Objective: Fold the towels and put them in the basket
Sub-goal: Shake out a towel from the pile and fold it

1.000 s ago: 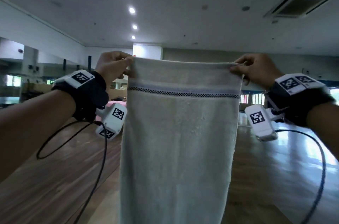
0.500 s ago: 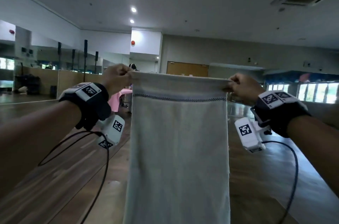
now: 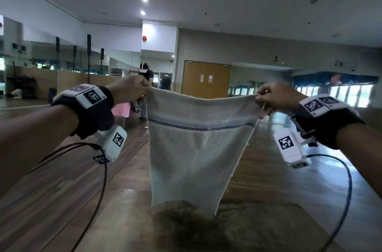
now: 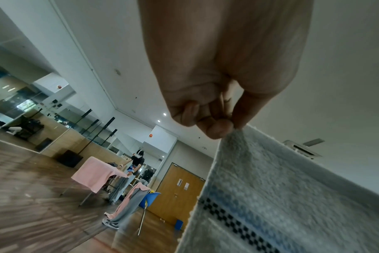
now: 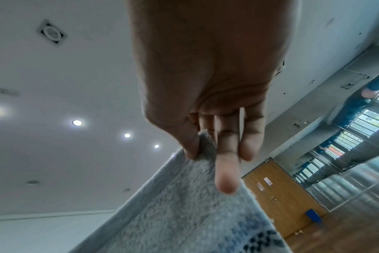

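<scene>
Pale grey towel (image 3: 196, 148) held up in mid-air by its two top corners, checkered band running across near the top. Left hand (image 3: 129, 91) pinching the left corner between thumb and curled fingers (image 4: 218, 127), right hand (image 3: 272, 96) pinching the right corner with two fingers sticking out loose. Top edge sagging in the middle. Bottom edge hanging just over a brown pile (image 3: 186, 225) on the near wooden table (image 3: 124, 220). Can't tell whether touching.

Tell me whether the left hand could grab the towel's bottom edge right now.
Probably not: the left hand pinches the towel at a top corner, and the bottom edge hangs well below.
</scene>
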### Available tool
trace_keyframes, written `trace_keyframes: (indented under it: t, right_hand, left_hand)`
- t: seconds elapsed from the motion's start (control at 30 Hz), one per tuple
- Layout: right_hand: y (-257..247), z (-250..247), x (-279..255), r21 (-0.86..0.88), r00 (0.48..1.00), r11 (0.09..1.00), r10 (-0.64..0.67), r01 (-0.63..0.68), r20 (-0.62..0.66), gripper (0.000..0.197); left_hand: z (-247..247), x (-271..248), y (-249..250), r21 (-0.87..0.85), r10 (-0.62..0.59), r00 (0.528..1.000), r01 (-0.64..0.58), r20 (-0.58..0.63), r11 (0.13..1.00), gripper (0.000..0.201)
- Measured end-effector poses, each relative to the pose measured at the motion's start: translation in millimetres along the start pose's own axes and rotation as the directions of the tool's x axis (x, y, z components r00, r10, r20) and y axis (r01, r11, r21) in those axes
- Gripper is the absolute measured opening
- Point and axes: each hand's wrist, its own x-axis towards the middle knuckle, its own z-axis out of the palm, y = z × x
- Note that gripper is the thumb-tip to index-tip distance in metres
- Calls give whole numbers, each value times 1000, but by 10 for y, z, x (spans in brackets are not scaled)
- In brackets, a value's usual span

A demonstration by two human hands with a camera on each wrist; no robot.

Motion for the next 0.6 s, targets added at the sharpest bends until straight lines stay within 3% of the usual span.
trace_keyframes:
  t: [0.17, 0.27, 0.43, 0.6]
  right_hand:
    - [313, 315, 39, 21, 998, 999, 35, -36, 55, 4]
    - [571, 635, 77, 21, 995, 999, 48, -50, 89, 6]
    - [1159, 1419, -30, -43, 924, 991, 135, -128, 358, 3]
    - [1865, 2528, -490, -168, 874, 984, 131, -57, 468, 9]
  left_hand:
    - [323, 109, -354, -24, -18, 999, 17, -47, 1000, 16]
    - [642, 144, -673, 54, 2, 1000, -2, -3, 999, 20]
    - [1359, -46, -1407, 157, -57, 977, 25, 207, 987, 16]
    - [2308, -507, -2246, 270, -152, 880, 28, 449, 962, 6]
